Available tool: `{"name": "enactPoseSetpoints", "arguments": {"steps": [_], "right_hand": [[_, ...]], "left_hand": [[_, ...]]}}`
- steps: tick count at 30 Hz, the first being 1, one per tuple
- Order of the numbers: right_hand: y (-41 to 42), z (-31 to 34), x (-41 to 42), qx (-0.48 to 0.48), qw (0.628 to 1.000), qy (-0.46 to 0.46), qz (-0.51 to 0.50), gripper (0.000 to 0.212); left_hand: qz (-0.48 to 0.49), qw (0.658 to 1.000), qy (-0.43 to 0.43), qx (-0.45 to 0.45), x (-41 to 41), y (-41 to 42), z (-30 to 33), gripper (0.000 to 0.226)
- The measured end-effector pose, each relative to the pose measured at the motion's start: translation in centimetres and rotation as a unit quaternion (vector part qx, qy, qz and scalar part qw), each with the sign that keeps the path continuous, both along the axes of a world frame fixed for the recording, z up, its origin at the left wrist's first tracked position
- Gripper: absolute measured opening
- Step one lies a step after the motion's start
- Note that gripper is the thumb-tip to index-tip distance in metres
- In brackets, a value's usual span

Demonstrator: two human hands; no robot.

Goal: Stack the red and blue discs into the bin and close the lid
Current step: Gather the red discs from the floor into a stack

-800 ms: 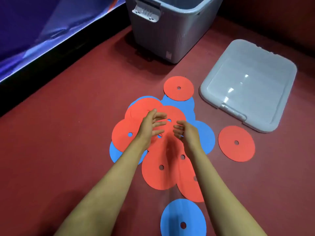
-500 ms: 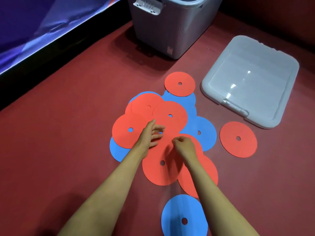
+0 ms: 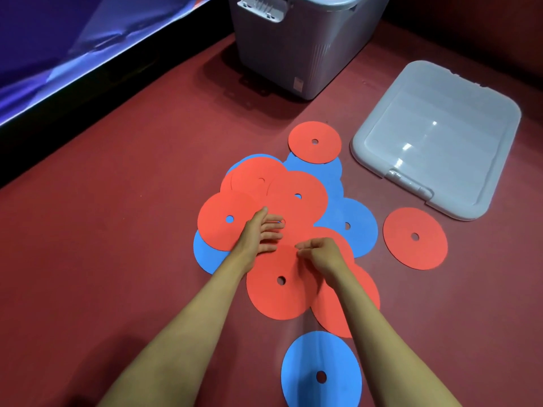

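Left hand (image 3: 261, 233) flat, fingers spread on the disc pile (image 3: 296, 198); right hand (image 3: 318, 254) pinching a red disc (image 3: 279, 289) edge; lid (image 3: 440, 136) off, beside bin (image 3: 293, 54).

Bare red floor (image 3: 123, 230) lies open left of the overlapping discs (image 3: 296, 198). The bin (image 3: 293, 54) stands beyond them, its top open. The lid (image 3: 435, 136) occupies the floor to the right.

**Floor layout from my head camera**

I see the disc pile (image 3: 282, 218) at centre. The bin (image 3: 296, 48) stands at 12 o'clock, the lid (image 3: 435, 136) lies at 2, one lone disc (image 3: 415, 238) at 3, another (image 3: 321, 374) at 6. Both hands rest on the pile.
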State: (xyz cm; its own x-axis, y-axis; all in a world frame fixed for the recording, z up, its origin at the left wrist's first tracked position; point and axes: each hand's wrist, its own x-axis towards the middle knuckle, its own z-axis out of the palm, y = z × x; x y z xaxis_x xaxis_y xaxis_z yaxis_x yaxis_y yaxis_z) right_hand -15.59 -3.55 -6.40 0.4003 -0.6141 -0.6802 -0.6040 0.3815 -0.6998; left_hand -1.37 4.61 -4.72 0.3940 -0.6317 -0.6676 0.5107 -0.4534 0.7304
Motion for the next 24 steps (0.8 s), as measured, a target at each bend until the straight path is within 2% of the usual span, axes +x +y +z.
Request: {"name": "enactPoseSetpoints", "arguments": {"steps": [4, 6, 11, 15, 20, 24], "right_hand": [[-1.6, 2.0, 0.0, -0.002, 0.998, -0.061, -0.018, 0.019], [-2.3, 2.9, 0.2, 0.013, 0.994, -0.093, -0.059, 0.019], [-2.6, 3.7, 1.6, 0.049, 0.977, -0.157, -0.138, 0.019], [-2.0, 3.5, 3.2, 0.051, 0.966, -0.17, -0.188, 0.021], [-1.1, 2.9, 4.5, 0.027, 0.989, -0.102, -0.102, 0.026], [0.2, 1.5, 6.7, -0.012, 0.99, -0.075, -0.118, 0.022]], "left_hand": [[-0.008, 0.99, -0.137, -0.028, 0.3, 0.0, -0.5, 0.021], [-0.03, 0.983, -0.177, -0.029, 0.7, 0.4, -1.0, 0.015], [-0.007, 0.992, -0.125, -0.035, 1.6, 1.4, -0.7, 0.015], [0.084, 0.992, -0.092, -0.03, 3.4, 2.2, -0.4, 0.018], [0.168, 0.982, -0.082, -0.03, 5.5, 3.4, -0.1, 0.02], [0.203, 0.971, -0.128, 0.015, 6.8, 4.6, -0.7, 0.026]]}}
